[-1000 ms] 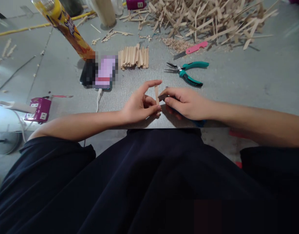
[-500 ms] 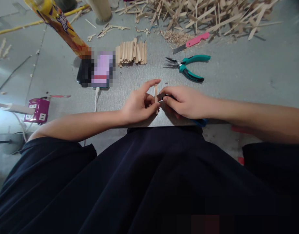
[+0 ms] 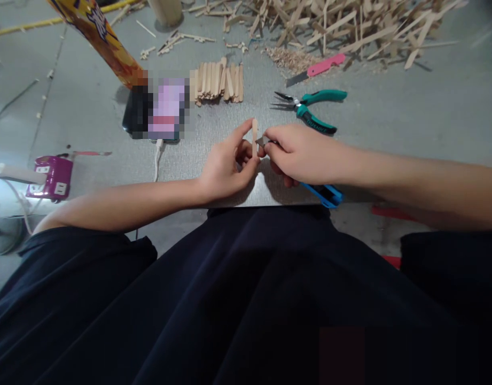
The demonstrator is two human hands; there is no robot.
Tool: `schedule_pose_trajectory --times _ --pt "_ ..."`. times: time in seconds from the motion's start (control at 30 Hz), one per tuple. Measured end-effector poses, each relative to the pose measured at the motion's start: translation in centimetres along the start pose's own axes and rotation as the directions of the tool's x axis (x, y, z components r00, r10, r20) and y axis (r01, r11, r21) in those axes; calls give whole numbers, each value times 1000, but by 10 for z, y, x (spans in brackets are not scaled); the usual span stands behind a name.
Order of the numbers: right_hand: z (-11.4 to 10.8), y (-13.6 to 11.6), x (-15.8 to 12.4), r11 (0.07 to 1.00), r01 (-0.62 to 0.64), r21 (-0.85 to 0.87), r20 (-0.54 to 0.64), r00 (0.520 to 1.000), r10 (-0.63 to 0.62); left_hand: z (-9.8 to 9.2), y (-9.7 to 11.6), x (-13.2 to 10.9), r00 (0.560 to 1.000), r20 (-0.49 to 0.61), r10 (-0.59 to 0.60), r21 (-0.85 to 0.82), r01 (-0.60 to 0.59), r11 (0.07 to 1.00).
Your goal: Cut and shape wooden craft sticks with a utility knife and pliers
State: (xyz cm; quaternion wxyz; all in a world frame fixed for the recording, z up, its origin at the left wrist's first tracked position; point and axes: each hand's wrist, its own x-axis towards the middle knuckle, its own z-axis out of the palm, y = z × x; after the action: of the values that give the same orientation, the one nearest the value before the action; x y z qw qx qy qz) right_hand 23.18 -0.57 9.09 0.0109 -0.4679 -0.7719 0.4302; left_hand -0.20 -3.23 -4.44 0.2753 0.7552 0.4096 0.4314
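Note:
My left hand [image 3: 232,163] pinches a pale wooden craft stick [image 3: 254,138] upright between thumb and forefinger, close to the table's near edge. In my right hand [image 3: 297,152] is a blue utility knife [image 3: 328,195], its handle sticking out below the palm. The knife's dark blade points left and lies against or very close to the stick's right side; actual contact is hard to make out. Past my hands a neat bundle of craft sticks [image 3: 217,81] lies on the table.
Green-handled pliers [image 3: 310,105] and a pink folding saw [image 3: 326,65] lie beyond my right hand. Behind them are wood shavings [image 3: 289,59] and a heap of sticks [image 3: 334,24]. A plugged-in phone [image 3: 168,109], an orange-yellow packet [image 3: 105,40] and a purple power socket [image 3: 53,176] are leftward.
The stick now shows higher between my left fingers. My right hand has turned and shifted slightly away from me, exposing more of the blue knife handle. The view has shifted a little.

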Motion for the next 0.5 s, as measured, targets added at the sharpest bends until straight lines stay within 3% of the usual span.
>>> schedule_pose_trajectory --times 0.2,0.4,0.5 --pt "7 8 1 1000 10 -30 -60 998 -11 -2 6 4 998 50 -46 -32 48 998" --pt "10 13 1 999 46 -10 -71 996 -46 -1 -11 5 998 55 42 -161 -32 986" --pt "10 16 2 997 77 -1 -65 995 -77 -1 -8 5 997 64 -30 -102 36 994"
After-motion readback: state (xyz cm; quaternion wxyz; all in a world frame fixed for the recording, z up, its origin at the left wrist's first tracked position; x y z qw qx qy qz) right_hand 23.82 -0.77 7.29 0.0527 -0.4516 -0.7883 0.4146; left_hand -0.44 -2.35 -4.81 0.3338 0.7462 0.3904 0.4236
